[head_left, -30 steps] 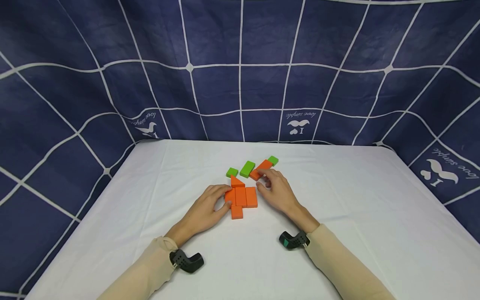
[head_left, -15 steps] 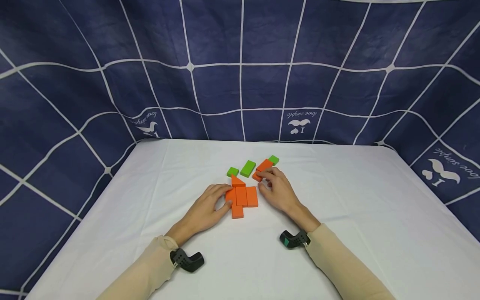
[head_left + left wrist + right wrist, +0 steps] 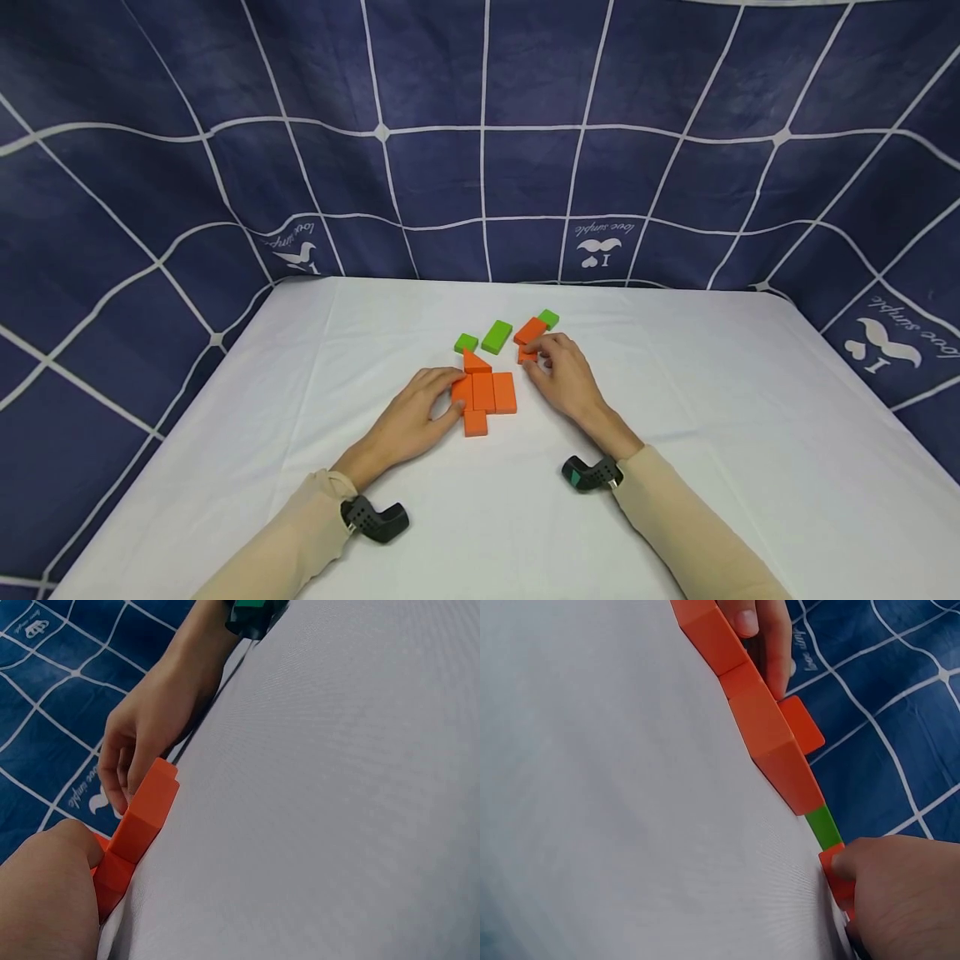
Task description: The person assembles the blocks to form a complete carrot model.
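Note:
Several flat orange blocks (image 3: 483, 392) lie joined in a cluster on the white cloth. An orange triangular block (image 3: 475, 363) touches its far side and a small orange block (image 3: 476, 423) its near side. My left hand (image 3: 408, 417) holds the leftmost orange block (image 3: 461, 392) between its fingers and thumb, partly covering it. To the right, my right hand (image 3: 564, 377) pinches a small orange block (image 3: 526, 356) between thumb and fingertips; in the right wrist view that orange block (image 3: 836, 874) is partly behind the thumb.
Beyond the cluster lie a small green block (image 3: 467, 342), a green rectangular block (image 3: 497, 337), an orange rectangular block (image 3: 530, 331) and another green block (image 3: 550, 319). A blue checked curtain (image 3: 435, 175) hangs behind the white-covered table (image 3: 480, 517).
My right hand has shifted slightly right with the small orange block, swinging it clear of the green rectangular block's side. My left hand has stayed on the cluster.

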The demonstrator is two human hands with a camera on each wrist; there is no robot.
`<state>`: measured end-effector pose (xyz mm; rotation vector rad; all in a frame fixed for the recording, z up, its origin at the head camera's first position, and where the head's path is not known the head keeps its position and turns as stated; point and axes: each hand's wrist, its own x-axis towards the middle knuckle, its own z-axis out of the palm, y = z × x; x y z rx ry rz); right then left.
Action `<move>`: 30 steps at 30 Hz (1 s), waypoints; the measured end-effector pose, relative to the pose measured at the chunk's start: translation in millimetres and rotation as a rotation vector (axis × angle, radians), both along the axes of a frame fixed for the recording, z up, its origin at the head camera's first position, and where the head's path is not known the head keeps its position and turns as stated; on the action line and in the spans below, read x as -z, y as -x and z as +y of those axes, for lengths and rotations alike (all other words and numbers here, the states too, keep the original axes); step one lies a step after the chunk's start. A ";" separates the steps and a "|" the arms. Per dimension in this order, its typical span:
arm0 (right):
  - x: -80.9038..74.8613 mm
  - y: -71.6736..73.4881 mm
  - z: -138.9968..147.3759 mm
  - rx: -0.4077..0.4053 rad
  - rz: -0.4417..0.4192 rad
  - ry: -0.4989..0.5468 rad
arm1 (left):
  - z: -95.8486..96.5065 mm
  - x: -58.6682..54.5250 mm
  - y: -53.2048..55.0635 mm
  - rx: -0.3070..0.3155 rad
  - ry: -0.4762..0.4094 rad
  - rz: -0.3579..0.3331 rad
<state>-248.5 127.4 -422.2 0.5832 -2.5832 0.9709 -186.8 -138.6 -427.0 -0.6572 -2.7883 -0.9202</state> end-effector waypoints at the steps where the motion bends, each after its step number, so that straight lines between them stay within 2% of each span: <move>1: -0.2 0.3 0.4 0.002 -0.007 0.002 | 0.1 0.2 0.1 0.000 0.002 0.004; 11: -2.1 1.3 6.7 0.028 -0.094 -0.013 | -0.1 -0.6 0.5 0.001 0.001 -0.002; 24: -10.7 0.0 13.7 -0.009 -0.164 -0.045 | 1.2 -0.5 1.3 0.001 0.003 -0.007; 30: -14.7 -0.1 16.2 -0.029 -0.202 -0.026 | 0.6 1.7 1.8 -0.004 0.004 -0.005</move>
